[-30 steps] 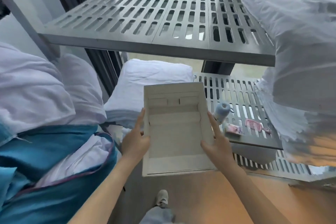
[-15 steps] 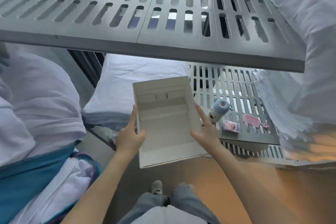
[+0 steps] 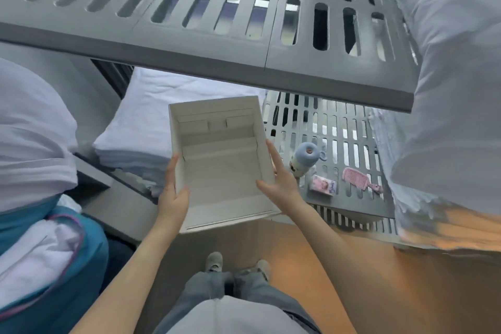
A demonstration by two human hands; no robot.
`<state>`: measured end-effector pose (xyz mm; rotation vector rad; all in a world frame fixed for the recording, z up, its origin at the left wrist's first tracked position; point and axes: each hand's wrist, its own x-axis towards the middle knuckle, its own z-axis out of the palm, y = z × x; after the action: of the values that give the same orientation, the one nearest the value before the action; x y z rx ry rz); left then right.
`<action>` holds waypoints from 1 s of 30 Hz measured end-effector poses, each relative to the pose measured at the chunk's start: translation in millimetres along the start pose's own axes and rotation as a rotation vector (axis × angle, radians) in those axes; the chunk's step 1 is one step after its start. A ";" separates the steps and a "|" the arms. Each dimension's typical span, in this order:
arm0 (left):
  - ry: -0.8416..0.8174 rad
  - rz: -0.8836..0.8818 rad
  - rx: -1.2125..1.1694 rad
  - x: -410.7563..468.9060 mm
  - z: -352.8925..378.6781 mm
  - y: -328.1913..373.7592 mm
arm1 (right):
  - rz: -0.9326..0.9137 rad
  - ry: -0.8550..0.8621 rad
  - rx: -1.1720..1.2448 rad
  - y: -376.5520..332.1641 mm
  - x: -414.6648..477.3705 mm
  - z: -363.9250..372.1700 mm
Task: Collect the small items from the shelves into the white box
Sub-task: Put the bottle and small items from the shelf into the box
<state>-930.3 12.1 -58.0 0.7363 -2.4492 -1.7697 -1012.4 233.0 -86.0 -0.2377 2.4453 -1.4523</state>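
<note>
The white box (image 3: 222,171) hangs level, open side up and empty. The left hand (image 3: 173,192) and right hand (image 3: 282,184) each pinch a side wall, thumb over the rim, probably to steady it for loading. Just right of the box, on the lower shelf (image 3: 352,205), wait a blue bottle (image 3: 306,156), a pink packet (image 3: 324,187) and a pink comb (image 3: 355,176). The packet's print is too blurred to read.

Forearms reach forward; left hand (image 3: 173,195) and right hand (image 3: 282,184) pinch the white box (image 3: 222,171), fingers seemingly straight.
</note>
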 end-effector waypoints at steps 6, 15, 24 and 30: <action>0.057 -0.050 -0.050 2.5 8.5 -2.5 | 0.004 -0.005 0.138 27.5 9.0 -31.3; 0.077 -0.030 -0.125 4.3 10.5 -12.6 | 0.075 0.174 -0.352 99.0 51.0 -87.9; 0.059 -0.026 -0.171 8.5 9.7 -17.4 | 0.149 0.217 -0.148 92.9 58.7 -80.8; 0.013 0.003 -0.157 9.9 5.3 -21.5 | 0.012 0.358 0.013 43.7 32.9 -95.3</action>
<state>-933.0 7.7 -81.8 0.7272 -2.2682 -1.9223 -1074.4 323.7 -86.6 0.0459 2.7036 -1.6245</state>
